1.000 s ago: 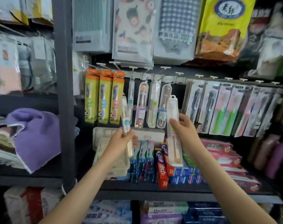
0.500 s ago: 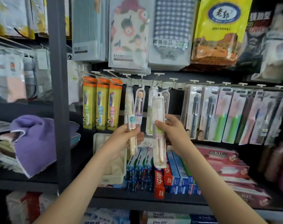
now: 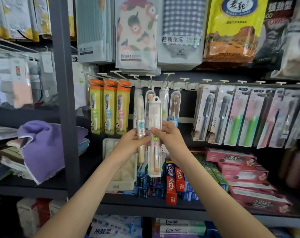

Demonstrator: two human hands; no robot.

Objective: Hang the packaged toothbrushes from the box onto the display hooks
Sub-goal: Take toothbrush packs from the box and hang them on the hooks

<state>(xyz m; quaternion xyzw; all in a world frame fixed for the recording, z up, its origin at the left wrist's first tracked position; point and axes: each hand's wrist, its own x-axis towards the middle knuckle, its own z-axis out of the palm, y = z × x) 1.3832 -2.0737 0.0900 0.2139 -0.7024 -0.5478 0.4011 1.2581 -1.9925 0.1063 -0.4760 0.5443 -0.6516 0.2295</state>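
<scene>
Below the display hooks (image 3: 151, 76), the right hand (image 3: 170, 139) pinches a clear toothbrush case (image 3: 154, 115) upright (hang-hole uppermost) while the left hand (image 3: 128, 145) curls its fingers round a shorter toothbrush pack (image 3: 140, 125), likewise vertical, just beside it.

The yellow pouch (image 3: 235, 31) reads 老郭. The pink toothpaste cartons (image 3: 231, 158) read 小苏打, the red cartons (image 3: 171, 186) 中华, the white boxes (image 3: 173, 225) Doctor, and the small clear toothbrush pack (image 3: 141, 124) CLEAN.

Dark grey shelf post (image 3: 63, 100) stands left of centre. Purple towel (image 3: 42, 148) lies on left shelf (image 3: 34, 190); toothpaste boxes (image 3: 240, 169) stacked right.
</scene>
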